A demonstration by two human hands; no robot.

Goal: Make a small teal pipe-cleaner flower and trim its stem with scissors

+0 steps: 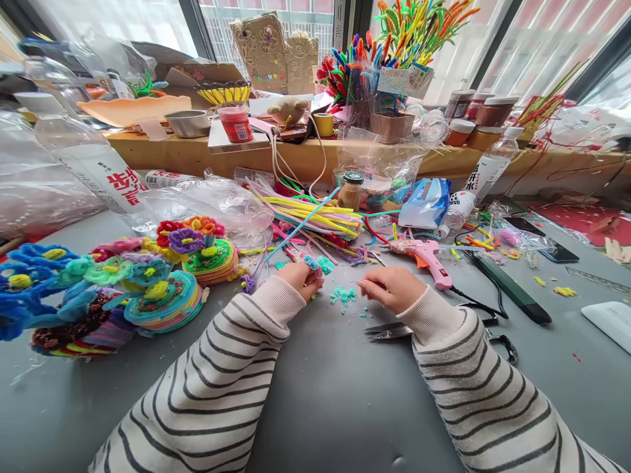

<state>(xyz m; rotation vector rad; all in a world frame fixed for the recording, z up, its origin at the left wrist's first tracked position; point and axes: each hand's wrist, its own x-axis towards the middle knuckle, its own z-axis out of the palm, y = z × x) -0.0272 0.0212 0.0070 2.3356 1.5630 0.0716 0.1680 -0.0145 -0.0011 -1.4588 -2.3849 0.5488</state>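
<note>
My left hand [300, 279] is closed on a small blue and teal pipe-cleaner piece [323, 265], fuzzy and curled, which sticks out past the fingertips. Just right of it, a little pile of teal fuzz clippings [342, 295] lies on the grey table. My right hand [392, 289] hovers at the other side of the clippings, its fingers bent and pressed together; whether anything is pinched there cannot be made out. Beneath the right wrist lie dark scissors [389, 330], with their blades pointing left and the handle partly covered by the sleeve.
Pipe-cleaner flowers on coiled bases [162, 305] stand at the left. A pink glue gun [426, 256] lies beyond my right hand, beside a dark green bar-shaped tool [513, 289]. Loose pipe cleaners [315, 213], a small jar [350, 192] and water bottles [493, 164] line the back.
</note>
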